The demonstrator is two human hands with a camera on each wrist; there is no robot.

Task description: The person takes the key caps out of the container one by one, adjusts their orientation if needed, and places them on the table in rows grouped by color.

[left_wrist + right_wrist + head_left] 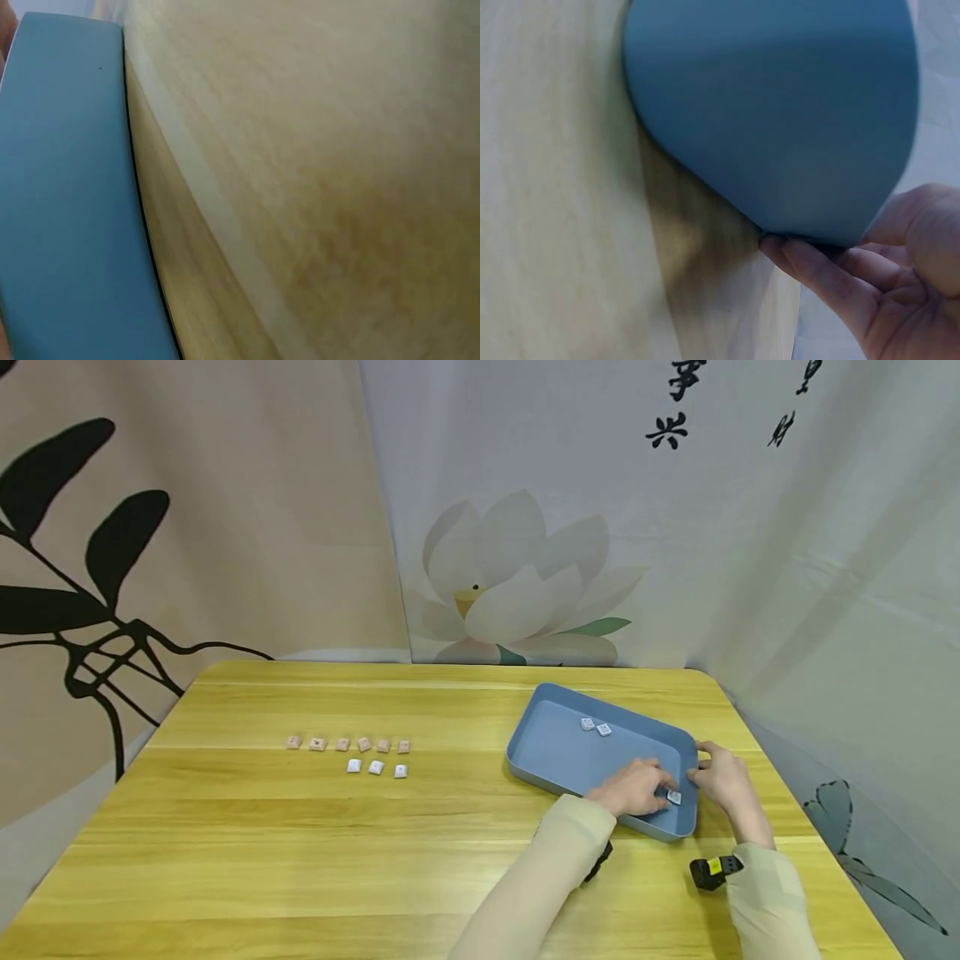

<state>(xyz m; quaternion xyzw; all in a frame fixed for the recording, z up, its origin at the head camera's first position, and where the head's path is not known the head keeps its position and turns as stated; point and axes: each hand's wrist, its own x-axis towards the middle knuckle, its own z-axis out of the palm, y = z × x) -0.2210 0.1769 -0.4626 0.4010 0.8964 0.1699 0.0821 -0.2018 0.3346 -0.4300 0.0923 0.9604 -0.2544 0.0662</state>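
A blue rectangular tray point(525, 762) lies at an angle on the right part of the table. My left hand point(633, 787) reaches over its near side, with thumb and a finger curled at either side of a small white tile point(674, 797) near the right end. My right hand point(723, 775) holds the tray's right end; in the right wrist view its fingertips point(776, 247) meet the wall's lower edge, and the thumb is partly hidden behind the tray. Two more white tiles point(596, 727) lie together toward the tray's far side. The left wrist view mostly shows the tray's outer wall point(67, 180).
On the left of the wooden table point(262, 860) stands a row of several pinkish tiles point(342, 744). Closer to me is a shorter row of three white tiles point(376, 767). A printed curtain point(525, 485) hangs behind the table's far edge.
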